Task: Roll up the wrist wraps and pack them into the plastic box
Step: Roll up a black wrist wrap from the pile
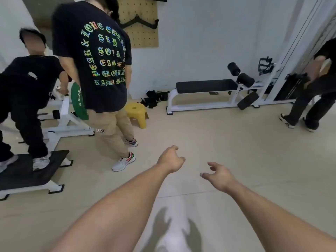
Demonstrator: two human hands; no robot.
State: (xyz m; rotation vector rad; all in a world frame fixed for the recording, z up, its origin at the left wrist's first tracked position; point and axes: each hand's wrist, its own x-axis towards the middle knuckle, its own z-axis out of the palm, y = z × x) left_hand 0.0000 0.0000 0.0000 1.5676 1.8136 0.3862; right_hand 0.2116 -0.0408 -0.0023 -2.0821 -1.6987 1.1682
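Room: gym interior, pale walls, beige floor (227, 142) with faint seams; two hand shadows fall on it at the bottom edge.

Cable machine (298, 57), white frame, right side; upper part cut off by the frame edge, weight stack partly hidden behind a person in dark clothes (314, 88), who is cropped at the right edge.

White plate-loaded machine (60, 122), left; black footplate, green weight plate (79, 102) half hidden behind a standing person in a black printed T-shirt (94, 57). A second person in black (27, 91) stands on the footplate; face blurred.

Flat bench (205, 88), black pad, white legs, against the far wall, two roller pads at its right end.

Pegboard (140, 22), tan, on the wall; a black bar handle hangs on it, top cropped.

Yellow plastic stool (137, 113), on the floor just beside the standing person's legs.

Wrist wraps (154, 99): a dark heap of straps on the floor by the wall, between stool and bench; individual pieces too small and tangled to tell apart. Plastic box: cannot be made out.

Left hand (170, 160): reaching forward over the floor, fingers loosely curled, holding nothing.

Right hand (219, 176): reaching forward beside it, fingers spread and relaxed, holding nothing. Both well apart from the heap.
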